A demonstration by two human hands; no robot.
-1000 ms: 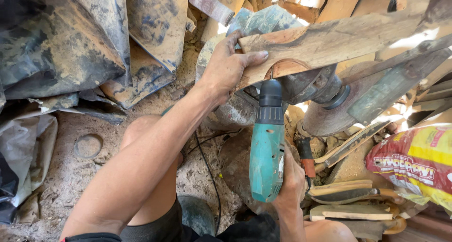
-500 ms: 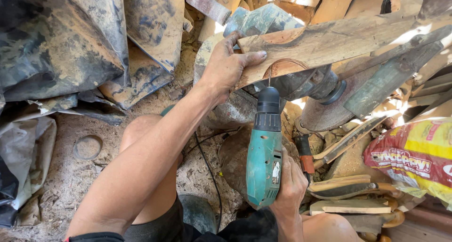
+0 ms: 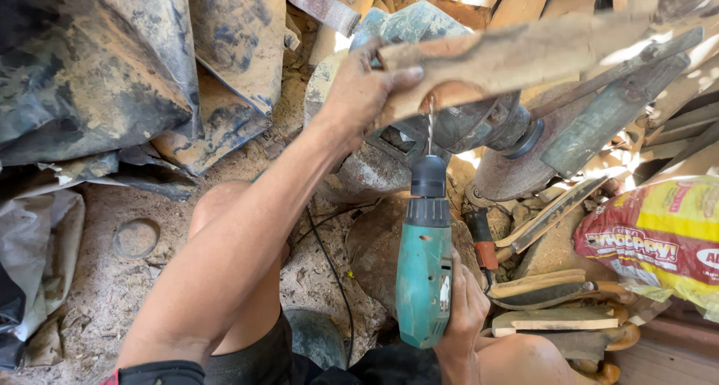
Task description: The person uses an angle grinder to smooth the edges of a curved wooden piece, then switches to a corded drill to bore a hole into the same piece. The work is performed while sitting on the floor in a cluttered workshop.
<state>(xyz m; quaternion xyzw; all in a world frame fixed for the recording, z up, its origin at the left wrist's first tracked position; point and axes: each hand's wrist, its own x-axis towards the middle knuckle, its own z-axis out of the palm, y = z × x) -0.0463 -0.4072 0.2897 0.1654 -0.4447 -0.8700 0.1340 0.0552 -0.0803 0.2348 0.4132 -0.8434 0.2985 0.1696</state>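
— What has changed at the block in the last second?

— My left hand [image 3: 359,93] holds the rough wooden plank [image 3: 509,55] a touch higher than a second ago, fingers wrapped over its near-left end and thumb pressed along the edge. My right hand [image 3: 460,310] has pulled the teal power drill [image 3: 425,269] back toward me. A moment ago the chuck sat close under the wood; now the thin drill bit [image 3: 430,126] shows bare between chuck and plank, its tip just at the underside.

— So is the bit out of the wood?

— I judge it mostly withdrawn. Whether the tip touches the wood or sits in a hole, I cannot tell from here.

— How is the drill held?

— My right hand is closed around the grip at the near end, body pointing away from me and up at the plank. I cannot see the trigger finger.

— And around you?

— The plank lies across a grey bench motor [image 3: 464,123] at the far middle. The black power cord [image 3: 329,265] trails over the dusty ground by my knee. Curved wooden offcuts [image 3: 554,288] are stacked to the right, beside a yellow and red plastic sack [image 3: 659,235]. Dirty tarpaulin [image 3: 97,70] is heaped far left.
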